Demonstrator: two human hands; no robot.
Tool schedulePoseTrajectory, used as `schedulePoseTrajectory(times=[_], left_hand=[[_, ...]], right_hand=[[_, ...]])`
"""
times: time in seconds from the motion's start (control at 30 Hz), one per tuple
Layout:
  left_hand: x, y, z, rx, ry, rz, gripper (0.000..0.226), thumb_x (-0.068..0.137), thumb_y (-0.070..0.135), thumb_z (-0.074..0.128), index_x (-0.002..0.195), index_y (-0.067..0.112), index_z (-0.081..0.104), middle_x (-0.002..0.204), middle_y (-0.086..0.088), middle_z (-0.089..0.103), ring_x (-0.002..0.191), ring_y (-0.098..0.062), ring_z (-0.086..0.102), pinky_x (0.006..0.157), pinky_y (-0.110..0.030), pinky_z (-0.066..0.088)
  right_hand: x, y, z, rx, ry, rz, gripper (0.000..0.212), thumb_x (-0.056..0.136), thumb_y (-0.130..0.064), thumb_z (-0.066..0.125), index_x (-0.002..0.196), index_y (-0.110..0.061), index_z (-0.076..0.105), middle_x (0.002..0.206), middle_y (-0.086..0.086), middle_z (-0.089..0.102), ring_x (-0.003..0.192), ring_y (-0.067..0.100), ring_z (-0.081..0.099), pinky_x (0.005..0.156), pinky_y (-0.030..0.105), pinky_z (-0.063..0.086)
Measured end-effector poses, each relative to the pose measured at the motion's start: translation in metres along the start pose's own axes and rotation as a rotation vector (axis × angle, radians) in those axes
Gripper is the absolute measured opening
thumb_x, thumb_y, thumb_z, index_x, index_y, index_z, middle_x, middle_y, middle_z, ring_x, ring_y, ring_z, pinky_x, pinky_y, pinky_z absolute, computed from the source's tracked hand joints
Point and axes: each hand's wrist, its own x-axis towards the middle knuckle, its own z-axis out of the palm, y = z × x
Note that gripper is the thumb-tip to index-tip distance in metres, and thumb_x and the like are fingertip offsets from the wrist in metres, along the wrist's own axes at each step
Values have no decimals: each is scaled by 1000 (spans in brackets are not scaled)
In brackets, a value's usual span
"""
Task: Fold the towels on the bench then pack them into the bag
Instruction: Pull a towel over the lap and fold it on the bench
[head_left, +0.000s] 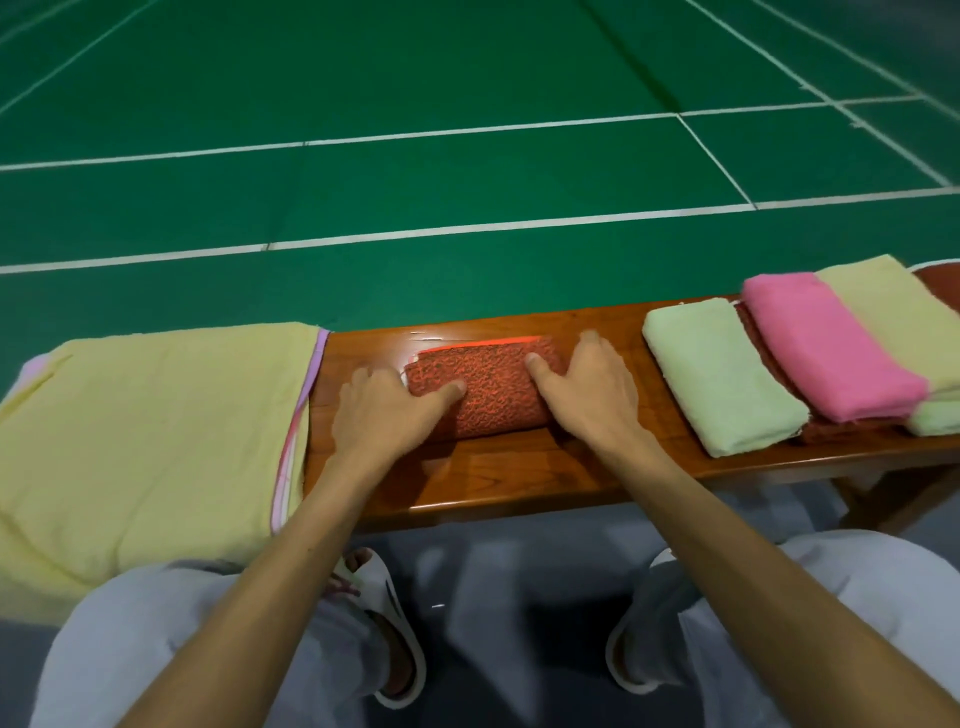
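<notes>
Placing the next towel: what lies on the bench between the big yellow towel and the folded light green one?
Head view: the folded red towel, left hand and right hand at its ends; otherwise bare bench.

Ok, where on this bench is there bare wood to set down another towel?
Bare bench shows along the near edge before the red towel, and in narrow gaps between left hand and yellow stack, right hand and green towel. Right end is crowded: pink towel and others overlap.
</notes>
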Motion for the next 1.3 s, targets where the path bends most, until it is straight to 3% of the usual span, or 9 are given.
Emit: schedulePoseTrajectory(times=[0.17, 0.3, 0.37, 0.47, 0.63, 0.77, 0.93, 1.17, 1.3], left_hand=[[8, 17, 5, -324, -172, -148, 78, 37, 69, 73, 92, 14, 71, 94, -7, 75, 88, -31, 72, 82, -46, 62], [-3, 48, -4, -615, -271, -175, 16, 82, 14, 79, 93, 14, 67, 99, -6, 74, 88, -23, 69, 73, -31, 55], [-4, 64, -13, -812, -431, -201, 21, 89, 2, 71, 105, 15, 67, 98, -5, 75, 77, -17, 69, 61, -26, 57], [1, 93, -22, -941, -550, -144, 31, 87, 6, 74, 117, 10, 68, 101, -8, 75, 69, -12, 72, 57, -25, 60], [13, 182, 3, -1051, -456, 30, 64, 73, 10, 88, 129, 1, 60, 113, -13, 72, 79, -14, 72, 64, -27, 58], [13, 275, 43, -1133, -522, 91, 67, 71, 16, 90, 131, 7, 62, 106, -8, 74, 79, -17, 70, 62, -30, 58], [8, 380, 103, -1139, -650, 138, 50, 82, 15, 83, 127, 8, 64, 103, -6, 73, 72, -12, 68, 55, -23, 55], [1, 495, 176, -1108, -748, 171, 30, 88, 13, 79, 111, 14, 59, 89, 0, 65, 72, -11, 61, 48, -21, 52], [-7, 532, 224, -1039, -677, 217, 28, 84, 19, 84, 100, 15, 61, 90, -6, 66, 67, -15, 61, 51, -25, 53]], right_hand=[[-2, 2, -9, 174, -128, 105, 43, 87, -55, 70, 70, -19, 53, 76, -2, 60, 78, 24, 59, 58, 32, 33], [-2, 16, -25, 704, -204, 165, 33, 74, -32, 82, 69, -19, 51, 73, -2, 61, 75, 19, 60, 65, 33, 42], [-1, 26, -35, 896, -229, 159, 27, 69, -25, 81, 78, -17, 57, 81, 2, 65, 83, 20, 64, 72, 34, 47], [6, 43, -59, 992, -123, 101, 46, 68, -17, 78, 107, -16, 53, 92, 9, 68, 79, 17, 62, 72, 33, 49], [22, 84, -120, 1019, 89, -35, 78, 74, -3, 70, 145, -26, 45, 91, 0, 64, 73, 5, 60, 67, 23, 51], [37, 137, -165, 948, 360, 81, 50, 68, -38, 84, 114, -25, 69, 107, -2, 74, 101, 17, 71, 94, 44, 58], [52, 205, -214, 835, 691, 195, 28, 73, -41, 83, 85, -20, 70, 83, -7, 74, 76, 7, 67, 80, 43, 59], [69, 288, -262, 780, 882, 438, 29, 76, -38, 83, 81, -17, 62, 75, -10, 63, 72, 12, 59, 69, 30, 51], [67, 317, -273, 402, 884, 490, 33, 82, -42, 75, 89, -14, 59, 78, -3, 60, 85, 26, 59, 75, 34, 44]])
